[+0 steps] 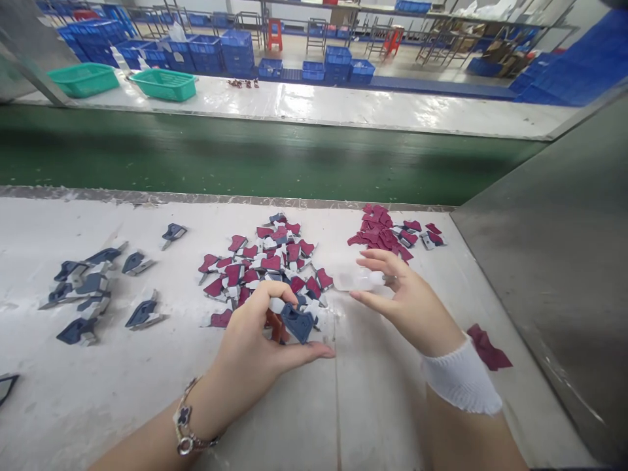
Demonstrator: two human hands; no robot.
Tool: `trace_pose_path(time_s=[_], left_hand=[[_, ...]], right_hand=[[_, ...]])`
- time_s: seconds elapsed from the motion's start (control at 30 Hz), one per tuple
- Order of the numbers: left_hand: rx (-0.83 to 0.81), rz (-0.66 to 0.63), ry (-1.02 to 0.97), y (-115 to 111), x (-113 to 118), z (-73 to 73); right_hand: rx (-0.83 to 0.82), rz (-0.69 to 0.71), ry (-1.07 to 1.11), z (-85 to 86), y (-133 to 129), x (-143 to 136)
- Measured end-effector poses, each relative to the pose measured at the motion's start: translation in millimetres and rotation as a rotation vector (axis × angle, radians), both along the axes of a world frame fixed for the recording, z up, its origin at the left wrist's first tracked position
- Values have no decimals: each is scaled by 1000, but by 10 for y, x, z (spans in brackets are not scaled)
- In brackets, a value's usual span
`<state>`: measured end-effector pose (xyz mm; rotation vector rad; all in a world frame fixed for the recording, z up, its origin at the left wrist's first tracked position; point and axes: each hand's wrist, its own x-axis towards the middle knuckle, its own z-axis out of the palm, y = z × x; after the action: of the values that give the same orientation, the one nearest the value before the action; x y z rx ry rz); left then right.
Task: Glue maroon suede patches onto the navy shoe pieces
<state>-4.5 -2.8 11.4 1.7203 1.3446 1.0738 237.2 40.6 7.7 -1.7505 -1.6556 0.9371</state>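
My left hand (265, 333) holds a dark blue and grey plastic part (297, 322) in its curled fingers, the thumb stretched out below it. Around a small translucent bottle (360, 278) with a thin metal tip curve the fingers of my right hand (400, 294); the bottle lies on its side in that grip. Behind my left hand spreads a pile of grey parts with dark red pieces on them (269, 261). Loose dark red pieces (377, 230) form a heap beyond my right hand. Several blue and grey parts without red (93, 282) lie at the left.
A metal panel (554, 261) rises at the right of the white table (171, 386). One dark red piece (488, 347) lies beside my right wrist. Past a green belt (220, 157) are green baskets (164, 84) on a white ledge and blue crates (237, 52).
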Motion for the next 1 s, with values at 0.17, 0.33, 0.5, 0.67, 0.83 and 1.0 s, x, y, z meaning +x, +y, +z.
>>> trace_pose_path(time_s=[0.17, 0.33, 0.5, 0.67, 0.83, 1.0], left_hand=[[18, -10, 49, -36, 28, 33], [56, 7, 108, -52, 9, 25], [40, 34, 169, -34, -2, -19], [31, 49, 178, -24, -11, -13], [-84, 42, 59, 14, -16, -31], [-247, -16, -172, 56, 16, -74]], right_hand=[[6, -39, -82, 152, -119, 51], [-8, -47, -126, 209, -100, 23], [-48, -3, -152, 128, -151, 125], [-115, 122, -235, 44, -291, 165], [-123, 188, -177, 17, -250, 75], [-64, 93, -66, -26, -134, 14]])
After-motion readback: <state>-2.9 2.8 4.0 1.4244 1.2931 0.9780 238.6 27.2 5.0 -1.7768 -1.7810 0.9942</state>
